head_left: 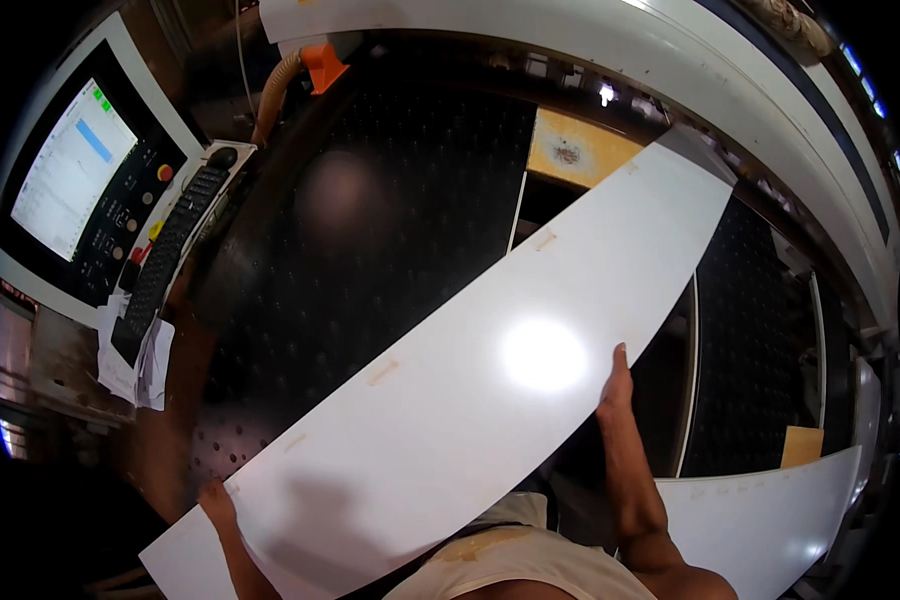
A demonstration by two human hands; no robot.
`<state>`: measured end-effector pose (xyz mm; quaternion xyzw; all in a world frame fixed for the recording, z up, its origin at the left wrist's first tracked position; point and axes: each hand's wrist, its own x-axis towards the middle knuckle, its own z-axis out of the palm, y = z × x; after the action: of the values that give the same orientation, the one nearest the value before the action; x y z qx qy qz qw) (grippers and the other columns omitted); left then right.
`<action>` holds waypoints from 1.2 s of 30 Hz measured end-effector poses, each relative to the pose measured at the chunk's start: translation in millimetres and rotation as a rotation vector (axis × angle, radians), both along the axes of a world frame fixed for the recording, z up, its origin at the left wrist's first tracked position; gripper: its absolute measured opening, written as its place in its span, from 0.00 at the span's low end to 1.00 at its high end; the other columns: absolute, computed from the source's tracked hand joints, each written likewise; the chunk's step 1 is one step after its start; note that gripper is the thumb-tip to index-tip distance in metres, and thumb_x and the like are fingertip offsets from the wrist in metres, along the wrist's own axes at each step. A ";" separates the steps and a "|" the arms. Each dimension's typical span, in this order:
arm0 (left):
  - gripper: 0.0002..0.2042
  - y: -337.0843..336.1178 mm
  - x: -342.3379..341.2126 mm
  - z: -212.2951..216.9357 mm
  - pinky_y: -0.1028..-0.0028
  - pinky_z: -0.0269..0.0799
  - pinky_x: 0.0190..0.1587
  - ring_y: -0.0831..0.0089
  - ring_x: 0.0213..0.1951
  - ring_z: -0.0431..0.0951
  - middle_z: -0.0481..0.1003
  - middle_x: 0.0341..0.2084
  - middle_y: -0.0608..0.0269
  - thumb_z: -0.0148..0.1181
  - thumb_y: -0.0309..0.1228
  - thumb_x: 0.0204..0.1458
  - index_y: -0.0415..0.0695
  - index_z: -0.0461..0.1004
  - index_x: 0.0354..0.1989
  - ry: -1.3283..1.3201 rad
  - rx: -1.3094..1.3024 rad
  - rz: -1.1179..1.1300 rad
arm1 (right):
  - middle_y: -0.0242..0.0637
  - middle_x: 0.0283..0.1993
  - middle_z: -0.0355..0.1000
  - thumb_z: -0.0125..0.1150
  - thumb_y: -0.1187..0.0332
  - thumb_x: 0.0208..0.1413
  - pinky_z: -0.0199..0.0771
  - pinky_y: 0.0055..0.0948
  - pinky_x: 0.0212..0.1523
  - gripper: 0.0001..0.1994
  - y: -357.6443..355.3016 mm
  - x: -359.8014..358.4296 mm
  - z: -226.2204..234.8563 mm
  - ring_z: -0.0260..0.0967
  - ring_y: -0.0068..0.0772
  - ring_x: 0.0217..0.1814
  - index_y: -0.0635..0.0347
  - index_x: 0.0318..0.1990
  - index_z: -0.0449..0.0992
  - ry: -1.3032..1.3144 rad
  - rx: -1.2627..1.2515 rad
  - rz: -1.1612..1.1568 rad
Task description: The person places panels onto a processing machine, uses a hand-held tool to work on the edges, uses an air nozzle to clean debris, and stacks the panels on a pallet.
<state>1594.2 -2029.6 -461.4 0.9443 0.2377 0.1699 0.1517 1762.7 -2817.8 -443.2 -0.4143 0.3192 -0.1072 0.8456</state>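
A long white glossy panel [470, 380] stretches from lower left to upper right above a black perforated machine table [400, 190]. My left hand [215, 502] grips the panel's left edge near its lower end. Along the panel's right long edge, my right hand [615, 385] holds it with the thumb lying on top. The panel has small tape-like marks along its upper edge and a bright light reflection near my right hand.
A control console with a lit screen [70, 170], buttons and a black keyboard [165, 260] stands at the left, with papers below it. A second white panel [770, 510] lies at the lower right. A white curved machine housing [670, 50] runs across the top.
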 end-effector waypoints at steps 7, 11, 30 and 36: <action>0.18 64.4 -79.4 -13.0 0.53 0.69 0.40 0.41 0.33 0.76 0.77 0.30 0.37 0.51 0.36 0.65 0.27 0.75 0.36 -0.100 -0.002 0.148 | 0.43 0.71 0.61 0.49 0.49 0.71 0.59 0.37 0.72 0.32 83.2 -5.0 1.1 0.59 0.39 0.72 0.68 0.70 0.59 0.057 -0.027 0.086; 0.21 61.9 -114.5 -2.3 0.52 0.69 0.40 0.41 0.33 0.76 0.76 0.30 0.35 0.51 0.38 0.66 0.25 0.74 0.36 -0.054 -0.179 0.219 | 0.48 0.72 0.58 0.50 0.47 0.70 0.57 0.39 0.72 0.35 106.8 8.9 -7.6 0.57 0.42 0.73 0.73 0.68 0.59 0.032 -0.065 0.149; 0.30 -11.3 -188.6 17.8 0.49 0.67 0.31 0.46 0.22 0.67 0.71 0.18 0.39 0.56 0.50 0.64 0.30 0.72 0.22 -0.053 0.050 0.531 | 0.63 0.67 0.59 0.61 0.51 0.62 0.62 0.42 0.68 0.45 185.9 155.0 -68.7 0.60 0.57 0.69 0.83 0.70 0.48 0.148 -0.680 0.152; 0.32 -19.3 -192.7 29.1 0.49 0.70 0.30 0.43 0.21 0.71 0.73 0.17 0.39 0.54 0.53 0.64 0.31 0.74 0.21 -0.027 0.124 0.554 | 0.69 0.72 0.50 0.60 0.47 0.62 0.53 0.43 0.73 0.47 189.3 137.8 -39.7 0.52 0.62 0.75 0.81 0.71 0.47 0.079 -0.800 0.309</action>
<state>1401.5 -2048.9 -432.3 0.8484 0.4738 0.2317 0.0447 1900.5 -2628.6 -482.9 -0.7562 0.2188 -0.0786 0.6116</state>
